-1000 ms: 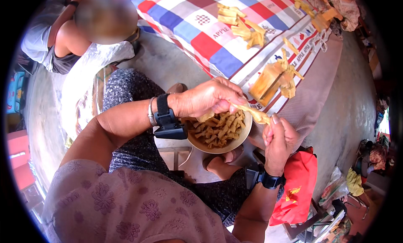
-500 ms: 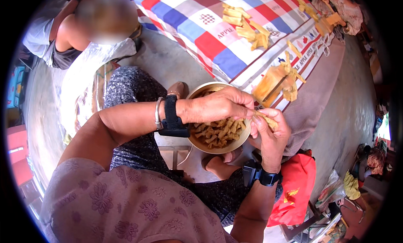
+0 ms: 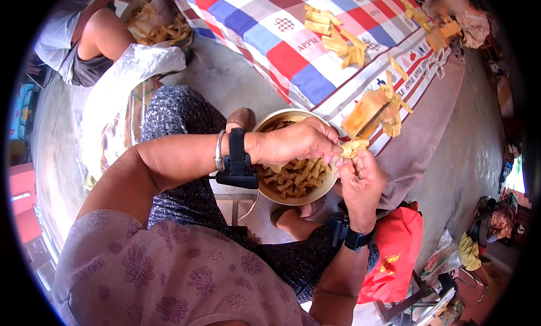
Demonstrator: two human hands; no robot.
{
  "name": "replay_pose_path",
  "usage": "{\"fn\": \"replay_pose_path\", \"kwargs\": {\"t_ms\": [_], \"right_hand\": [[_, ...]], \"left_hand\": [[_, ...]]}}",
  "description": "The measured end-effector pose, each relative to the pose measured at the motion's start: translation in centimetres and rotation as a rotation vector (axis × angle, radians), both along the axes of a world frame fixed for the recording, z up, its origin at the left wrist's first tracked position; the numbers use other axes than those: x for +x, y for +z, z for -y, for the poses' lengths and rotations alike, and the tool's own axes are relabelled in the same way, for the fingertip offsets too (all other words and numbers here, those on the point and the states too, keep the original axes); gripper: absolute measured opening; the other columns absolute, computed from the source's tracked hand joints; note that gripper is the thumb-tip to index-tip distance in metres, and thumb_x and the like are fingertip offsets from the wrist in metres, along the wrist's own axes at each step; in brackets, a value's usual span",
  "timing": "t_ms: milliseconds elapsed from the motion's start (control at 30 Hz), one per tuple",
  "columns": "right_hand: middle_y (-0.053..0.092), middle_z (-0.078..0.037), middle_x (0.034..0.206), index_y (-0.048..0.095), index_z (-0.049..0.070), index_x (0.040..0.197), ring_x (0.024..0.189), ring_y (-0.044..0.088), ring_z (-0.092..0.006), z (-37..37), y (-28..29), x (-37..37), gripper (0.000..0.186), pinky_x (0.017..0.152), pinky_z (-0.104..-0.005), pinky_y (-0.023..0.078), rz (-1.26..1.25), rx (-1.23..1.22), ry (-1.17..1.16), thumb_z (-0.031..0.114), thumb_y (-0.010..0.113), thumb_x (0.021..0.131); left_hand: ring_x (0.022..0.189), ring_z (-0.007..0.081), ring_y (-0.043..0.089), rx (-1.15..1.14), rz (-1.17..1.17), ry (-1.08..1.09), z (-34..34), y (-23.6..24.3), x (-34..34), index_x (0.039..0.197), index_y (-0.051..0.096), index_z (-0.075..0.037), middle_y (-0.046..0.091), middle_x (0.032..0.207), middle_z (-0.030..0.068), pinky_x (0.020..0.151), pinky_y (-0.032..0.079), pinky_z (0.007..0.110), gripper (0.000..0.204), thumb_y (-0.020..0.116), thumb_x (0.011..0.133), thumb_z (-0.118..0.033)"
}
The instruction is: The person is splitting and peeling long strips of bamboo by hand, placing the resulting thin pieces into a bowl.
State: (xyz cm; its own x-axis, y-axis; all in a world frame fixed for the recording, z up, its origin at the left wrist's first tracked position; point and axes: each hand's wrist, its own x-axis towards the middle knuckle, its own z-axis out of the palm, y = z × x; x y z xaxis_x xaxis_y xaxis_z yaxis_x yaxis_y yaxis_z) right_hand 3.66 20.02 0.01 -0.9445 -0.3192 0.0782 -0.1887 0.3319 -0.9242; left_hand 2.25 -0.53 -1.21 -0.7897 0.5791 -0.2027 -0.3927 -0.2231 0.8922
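Observation:
My left hand [image 3: 307,140] and my right hand [image 3: 358,176] meet over the bowl, both pinching a pale yellow strip [image 3: 354,147] that is bent into a small knot. Beneath them a wide cream bowl [image 3: 272,196] holds many short, folded yellow-brown pieces [image 3: 296,182], partly hidden by my left hand and wrist. Just beyond, on a checked cloth [image 3: 296,64], lie a flat wooden-looking yellow block [image 3: 360,114] with loose strips around it and another pile of strips [image 3: 338,38] farther back.
Another person's bare knee [image 3: 101,33] is at the upper left, beside a container of strips [image 3: 155,24]. Crumpled clear plastic [image 3: 112,117] lies left of my legs. A red bag [image 3: 394,247] is at my right. A person [image 3: 470,24] appears at the upper right edge; clutter lines the far right.
My hands have drawn together; my right hand moved up and inward. The long twisted strip between them is now bunched into a compact knot at my fingertips.

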Motion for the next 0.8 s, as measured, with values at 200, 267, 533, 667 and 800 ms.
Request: {"fn": "replay_pose_path", "kwargs": {"t_ms": [200,267,533,667,800], "right_hand": [[0.064,-0.004,0.09,0.055,-0.003,0.102,0.076,0.059,-0.0059,0.7,2.2,0.0,0.02,0.066,-0.0194,0.048,0.318,-0.31,0.07,-0.007,0.062,0.084],[0.064,-0.006,0.094,0.054,-0.003,0.104,0.08,0.061,-0.0068,0.7,2.0,0.1,0.022,0.069,-0.0199,0.049,0.336,-0.352,0.081,-0.007,0.064,0.085],[0.066,-0.004,0.082,0.06,0.0,0.097,0.073,0.063,-0.0071,0.5,1.2,0.3,0.019,0.063,-0.0206,0.05,0.135,-0.204,-0.013,-0.004,0.07,0.082],[0.066,-0.003,0.078,0.062,0.0,0.092,0.064,0.062,-0.0073,0.8,1.8,0.5,0.014,0.058,-0.0208,0.049,0.109,-0.261,-0.046,-0.004,0.07,0.081],[0.066,-0.005,0.076,0.062,-0.001,0.093,0.061,0.062,-0.0083,0.7,2.7,0.8,0.013,0.054,-0.0211,0.05,0.154,-0.354,-0.067,-0.006,0.068,0.082]], "left_hand": [[0.058,0.0006,0.04,0.043,0.128,-0.08,0.6,1.0,0.0,0.086,0.063,0.003,0.055,0.07,-0.0016,0.049,0.028,0.018,0.02,0.061,0.093,-0.016],[0.057,0.0009,0.039,0.044,0.093,-0.111,0.2,0.5,0.2,0.087,0.064,0.003,0.053,0.068,-0.0025,0.049,0.027,0.018,0.022,0.06,0.094,-0.018],[0.058,0.0038,0.039,-0.05,-0.043,-0.066,1.1,0.8,-0.2,0.084,0.064,0.001,0.051,0.068,-0.0022,0.05,0.029,0.022,0.024,0.054,0.096,-0.017],[0.062,0.0126,0.049,-0.141,-0.402,0.013,1.2,1.1,0.0,0.089,0.065,0.0,0.057,0.073,0.0027,0.053,0.036,0.026,0.007,0.059,0.086,-0.002],[0.068,0.0225,0.058,-0.223,-0.763,0.068,2.2,1.4,0.2,0.091,0.066,0.0,0.06,0.079,0.0074,0.057,0.042,0.028,0.019,0.061,0.074,0.009]]}}
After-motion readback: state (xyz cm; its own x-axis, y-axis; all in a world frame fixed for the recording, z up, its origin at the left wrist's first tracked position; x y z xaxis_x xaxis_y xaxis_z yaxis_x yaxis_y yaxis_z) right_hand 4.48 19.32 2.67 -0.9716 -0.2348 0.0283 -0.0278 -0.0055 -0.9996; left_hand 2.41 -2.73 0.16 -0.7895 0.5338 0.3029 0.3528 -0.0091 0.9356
